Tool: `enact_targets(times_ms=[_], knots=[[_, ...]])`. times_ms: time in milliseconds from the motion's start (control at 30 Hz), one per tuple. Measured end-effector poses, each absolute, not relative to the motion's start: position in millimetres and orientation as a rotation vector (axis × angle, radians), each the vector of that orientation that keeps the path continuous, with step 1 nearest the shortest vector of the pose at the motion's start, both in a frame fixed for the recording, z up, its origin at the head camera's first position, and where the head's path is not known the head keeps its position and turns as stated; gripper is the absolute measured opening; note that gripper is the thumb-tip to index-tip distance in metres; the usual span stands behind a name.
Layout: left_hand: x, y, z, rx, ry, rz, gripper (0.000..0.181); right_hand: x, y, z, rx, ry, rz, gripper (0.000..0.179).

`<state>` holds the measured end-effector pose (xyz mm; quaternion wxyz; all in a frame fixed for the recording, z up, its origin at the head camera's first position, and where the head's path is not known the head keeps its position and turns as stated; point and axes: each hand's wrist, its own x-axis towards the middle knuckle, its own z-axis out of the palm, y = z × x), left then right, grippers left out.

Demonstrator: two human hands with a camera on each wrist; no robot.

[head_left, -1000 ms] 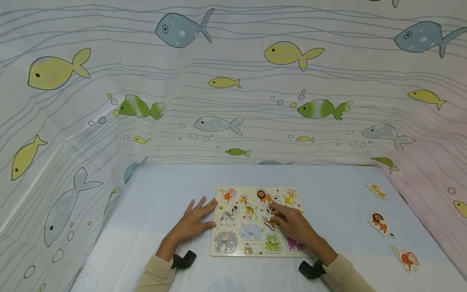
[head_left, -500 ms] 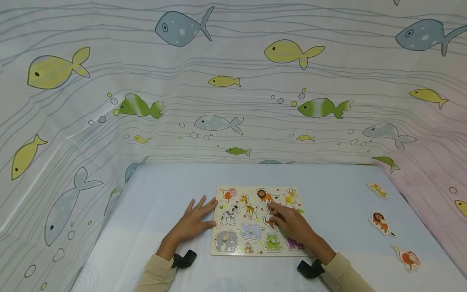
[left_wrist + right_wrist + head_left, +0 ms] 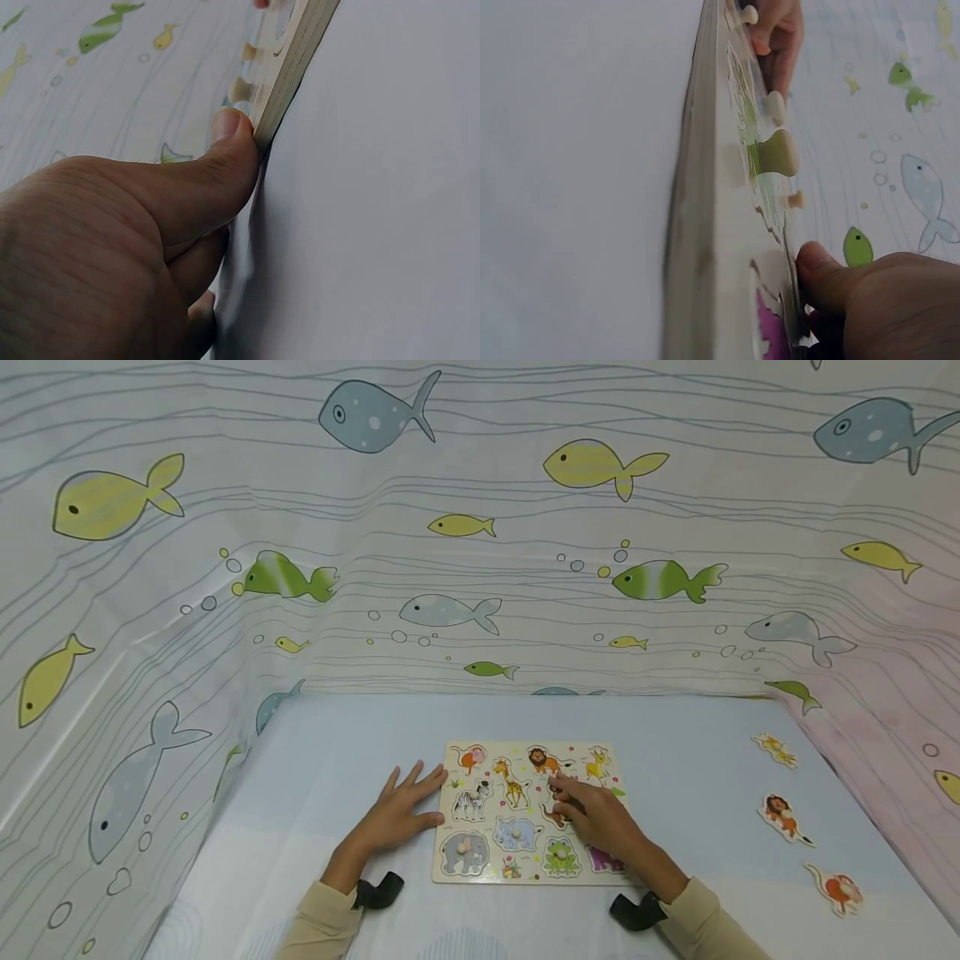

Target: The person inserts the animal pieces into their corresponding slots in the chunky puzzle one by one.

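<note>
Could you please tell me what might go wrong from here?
The brown piece may not end up flat in its slot: the right hand covers much of it, so its fit is hard to check.
The board might slide if pushed, since the left hand appears only to touch its left edge.
The loose pieces lie toward the table's right side and could be knocked by a wide reach.

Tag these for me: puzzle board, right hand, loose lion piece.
Wooden animal puzzle board [image 3: 498,879]: head view, bare strip along the near edge.
Right hand [image 3: 603,820]: head view, back of the hand.
Loose lion piece [image 3: 782,818]: head view, the lion's body.
</note>
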<state>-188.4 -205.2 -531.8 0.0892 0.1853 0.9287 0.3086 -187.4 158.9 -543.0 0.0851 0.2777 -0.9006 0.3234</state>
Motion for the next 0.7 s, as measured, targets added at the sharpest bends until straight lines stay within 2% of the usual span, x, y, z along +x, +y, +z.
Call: enact_targets(times_ms=[233, 400, 467, 700], knots=[[-188.5, -204.6, -532.7, 0.538, 2.761, 0.91, 0.075, -187.4, 159.2, -543.8, 0.837, -2.68, 0.962, 0.04], [-188.6, -204.4, -533.1, 0.537, 2.771, 0.917, 0.075, -186.7, 157.4, -541.9, 0.851, -2.656, 0.974, 0.016], [-188.7, -204.6, -533.5, 0.542, 2.777, 0.921, 0.075, -186.0, 156.3, -540.2, 0.855, -2.654, 0.958, 0.013], [-188.6, -204.5, -533.0, 0.515, 2.76, 0.916, 0.076, -184.4, 153.8, -536.1, 0.819, -2.706, 0.9, 0.03]])
